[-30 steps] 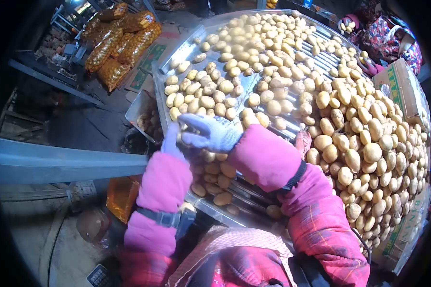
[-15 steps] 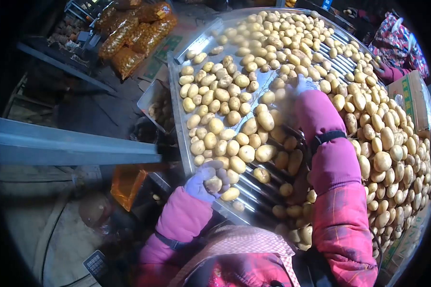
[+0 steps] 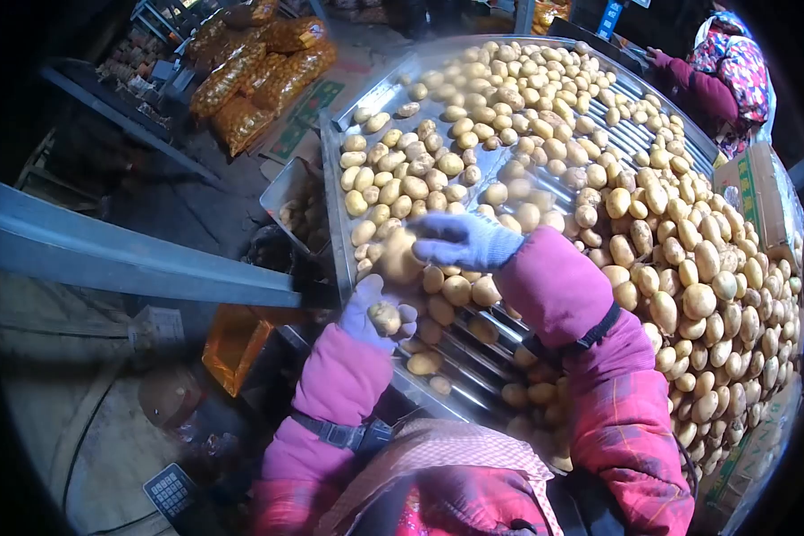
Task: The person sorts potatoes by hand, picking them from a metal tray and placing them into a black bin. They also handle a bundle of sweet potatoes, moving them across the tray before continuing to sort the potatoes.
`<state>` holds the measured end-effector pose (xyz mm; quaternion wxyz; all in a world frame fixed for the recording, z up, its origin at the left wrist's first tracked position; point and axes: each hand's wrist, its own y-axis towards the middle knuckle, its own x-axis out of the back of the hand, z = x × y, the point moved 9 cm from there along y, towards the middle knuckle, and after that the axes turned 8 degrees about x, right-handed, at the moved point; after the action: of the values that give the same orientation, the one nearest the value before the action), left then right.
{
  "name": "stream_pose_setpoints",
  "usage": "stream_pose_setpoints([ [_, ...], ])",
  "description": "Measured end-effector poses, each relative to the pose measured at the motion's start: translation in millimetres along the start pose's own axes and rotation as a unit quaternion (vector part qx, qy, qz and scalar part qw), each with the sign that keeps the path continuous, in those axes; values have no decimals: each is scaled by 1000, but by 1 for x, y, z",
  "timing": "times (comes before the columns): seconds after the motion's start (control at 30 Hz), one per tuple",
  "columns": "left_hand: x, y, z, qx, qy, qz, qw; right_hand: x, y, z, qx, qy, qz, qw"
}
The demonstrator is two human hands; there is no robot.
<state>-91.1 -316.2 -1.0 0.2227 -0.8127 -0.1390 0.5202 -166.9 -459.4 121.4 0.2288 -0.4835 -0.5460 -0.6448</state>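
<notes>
My left hand point(image 3: 375, 314), in a pale lavender glove, is at the near left edge of the sorting table with its fingers curled round a potato point(image 3: 384, 319). My right hand point(image 3: 466, 241), gloved the same way, is over the potatoes on the table's left side. Its fingers are stretched out and apart. Just past their tips is a larger potato point(image 3: 399, 256), smeared by motion. A group of potatoes point(image 3: 414, 187) lies on the flat metal plate beyond both hands. Metal rollers point(image 3: 473, 362) show between the potatoes nearer to me.
A big heap of potatoes point(image 3: 701, 299) fills the right side. Cardboard boxes point(image 3: 759, 201) stand along that edge, with another person point(image 3: 728, 76) behind. Filled mesh sacks point(image 3: 259, 76) are stacked at the back left. A blue-grey beam point(image 3: 143, 250) reaches toward the table, near a crate point(image 3: 299, 205).
My right hand has swung left and nearer, from the far rollers to the left group of potatoes, and its fingers are spread. My left hand keeps its potato, turned more palm-up.
</notes>
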Motion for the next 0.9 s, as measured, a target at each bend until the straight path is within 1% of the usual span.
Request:
stream_pose_setpoints([
  [0.03, 8, -2, 4, 21, -23, -9, 999, -73, 8, -18, 12, 361, 238, 901],
  [0.1, 9, -20, 6, 13, -33, -24, 999, -118, 35, -94, -131, 339, 166, 917],
  [0.13, 7, -31, 5, 5, -41, -34, 999, -124, 41, -132, -206, 273, 142, 929],
  [0.17, 19, -43, 8, 7, -78, -132, 988, -131, 41, -158, -261, 166, 139, 941],
  [0.2, 30, -43, 14, 23, -91, -84, 992, -156, 41, -176, -260, 161, 168, 937],
  [0.23, 40, -44, 20, 37, -103, -34, 993, -171, 45, -184, -246, 128, 203, 939],
  [0.27, 42, -49, 22, 22, -149, -33, 988, -194, 45, -192, -241, 120, 228, 936],
  [0.3, 32, -54, 18, 14, -170, 7, 985, -211, 41, -196, -231, 60, 242, 940],
  [0.33, 28, -55, 16, 26, -192, 48, 980, -234, 34, -203, -252, 13, 228, 940],
  [0.37, 26, -58, 15, 38, -215, 89, 972, -223, 39, -194, -244, -19, 291, 925],
  [0.43, 29, -61, -2, -44, -195, 138, 970, -221, 42, -194, -252, -19, 315, 915],
  [0.47, 21, -63, -6, -36, -204, 201, 957, -220, 43, -198, -249, -26, 291, 923],
  [0.5, 20, -63, -9, -35, -205, 203, 957, -220, 42, -199, -250, -28, 291, 923],
  [0.57, 23, -62, -19, -70, -196, 183, 961, -220, 43, -187, -216, 91, 267, 935],
  [0.6, 24, -58, -24, -74, -168, 211, 960, -179, 54, -155, -226, 88, 254, 936],
  [0.63, 22, -54, -27, -69, -171, 216, 959, -169, 58, -131, -143, 169, 218, 951],
  [0.67, 23, -50, -32, -85, -156, 200, 963, -147, 57, -102, -167, 288, 183, 925],
  [0.7, 23, -45, -36, -101, -142, 185, 967, -122, 62, -63, -92, 400, 91, 907],
  [0.77, 19, -35, -38, -101, -135, 186, 968, -47, 58, 10, 51, 445, 58, 892],
  [0.8, 13, -36, -40, -110, -150, 208, 960, -50, 60, 10, 49, 442, 58, 894],
  [0.83, 9, -39, -43, -121, -165, 229, 952, -64, 65, 11, 53, 476, 68, 875],
  [0.87, 18, -40, -40, -103, -197, 181, 958, -83, 74, 11, 61, 509, 79, 855],
  [0.9, 19, -45, -39, -109, -198, 183, 957, -112, 81, -18, 44, 382, 9, 923],
])
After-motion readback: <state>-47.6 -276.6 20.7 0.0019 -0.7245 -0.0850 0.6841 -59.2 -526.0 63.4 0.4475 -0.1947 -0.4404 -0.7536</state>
